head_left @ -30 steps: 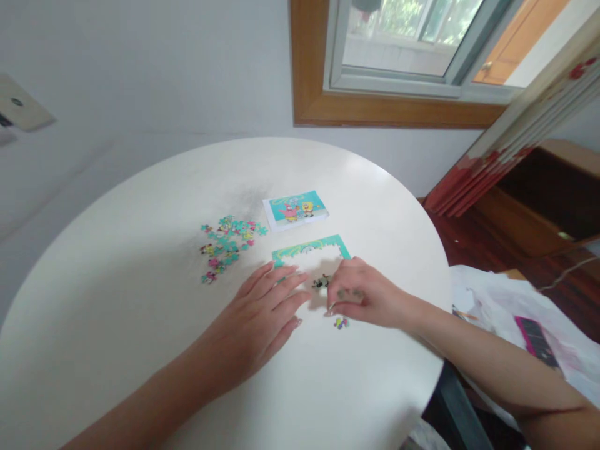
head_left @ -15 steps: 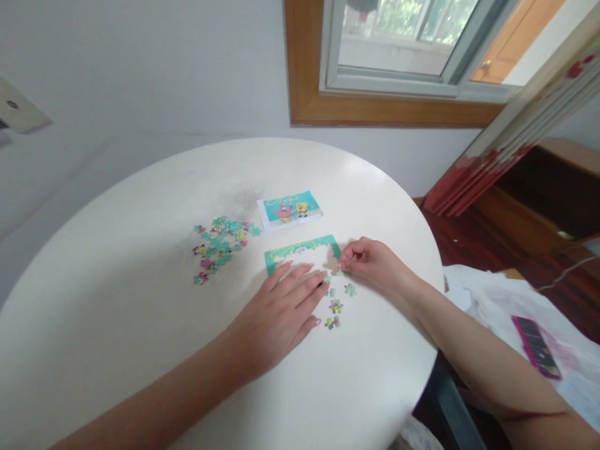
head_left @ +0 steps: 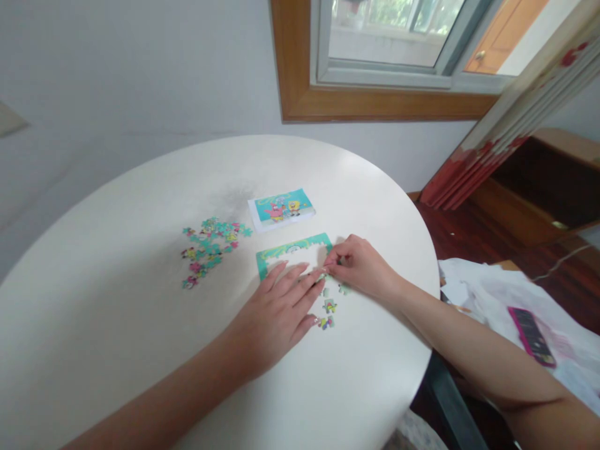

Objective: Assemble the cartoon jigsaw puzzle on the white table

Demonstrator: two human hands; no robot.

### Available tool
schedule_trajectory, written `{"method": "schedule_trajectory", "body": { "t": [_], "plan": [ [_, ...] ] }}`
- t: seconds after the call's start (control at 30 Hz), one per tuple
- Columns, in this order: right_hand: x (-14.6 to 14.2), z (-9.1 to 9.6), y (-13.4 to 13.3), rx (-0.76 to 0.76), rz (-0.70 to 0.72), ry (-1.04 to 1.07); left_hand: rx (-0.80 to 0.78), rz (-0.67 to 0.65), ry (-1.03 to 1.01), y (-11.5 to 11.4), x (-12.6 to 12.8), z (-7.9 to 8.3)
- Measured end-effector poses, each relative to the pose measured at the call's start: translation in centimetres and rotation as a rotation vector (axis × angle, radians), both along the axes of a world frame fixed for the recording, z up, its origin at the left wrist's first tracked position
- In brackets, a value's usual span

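My left hand [head_left: 276, 312] lies flat with its fingers stretched out on the round white table [head_left: 140, 312], its fingertips over the near edge of a teal-bordered puzzle frame [head_left: 290, 253]. My right hand [head_left: 359, 265] rests at the frame's right corner with thumb and fingers pinched together; what they hold is too small to make out. A few loose puzzle pieces [head_left: 328, 306] lie just below the two hands. A heap of teal and pink puzzle pieces [head_left: 209, 247] sits to the left of the frame.
A small cartoon picture card [head_left: 280, 209] lies beyond the frame. The table's right edge drops to a dark wooden floor. White paper or plastic with a pink phone [head_left: 532, 328] on it lies at the right. A wood-framed window [head_left: 375, 94] is in the wall behind.
My right hand has moved up from the loose pieces to the frame's right corner and stays pinched there. The left hand has stayed flat. The view has drifted slightly.
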State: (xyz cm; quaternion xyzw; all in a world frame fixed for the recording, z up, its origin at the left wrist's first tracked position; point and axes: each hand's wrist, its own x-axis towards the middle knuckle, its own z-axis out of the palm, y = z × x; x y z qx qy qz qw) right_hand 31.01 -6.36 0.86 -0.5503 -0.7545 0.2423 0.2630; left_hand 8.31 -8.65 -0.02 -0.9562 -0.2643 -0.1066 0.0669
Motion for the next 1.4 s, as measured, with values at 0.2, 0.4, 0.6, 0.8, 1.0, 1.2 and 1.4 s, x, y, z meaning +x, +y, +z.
{"method": "schedule_trajectory", "body": {
  "t": [0.2,0.4,0.6,0.8,1.0,1.2,1.4],
  "plan": [
    [-0.3,0.6,-0.3,-0.008,-0.006,-0.039,-0.01,0.009,0.005,-0.1,0.1,0.1],
    [-0.3,0.3,-0.3,0.032,0.004,-0.069,-0.015,0.014,0.006,-0.1,0.1,0.5],
    [-0.4,0.0,-0.3,0.072,0.01,-0.122,-0.023,0.017,0.015,-0.2,-0.1,0.3],
    [0.2,0.4,-0.4,0.087,0.072,-0.155,-0.027,0.019,0.021,-0.1,-0.1,0.3],
    [1.9,0.7,-0.3,0.163,0.187,-0.195,-0.042,0.018,0.01,-0.2,-0.2,0.2],
    [2.1,0.3,-0.1,0.164,0.208,-0.254,-0.04,0.024,0.005,-0.2,-0.2,0.1],
    [1.9,0.2,-0.1,0.174,0.202,-0.266,-0.035,0.023,0.028,-0.2,-0.2,0.1]
  ]
}}
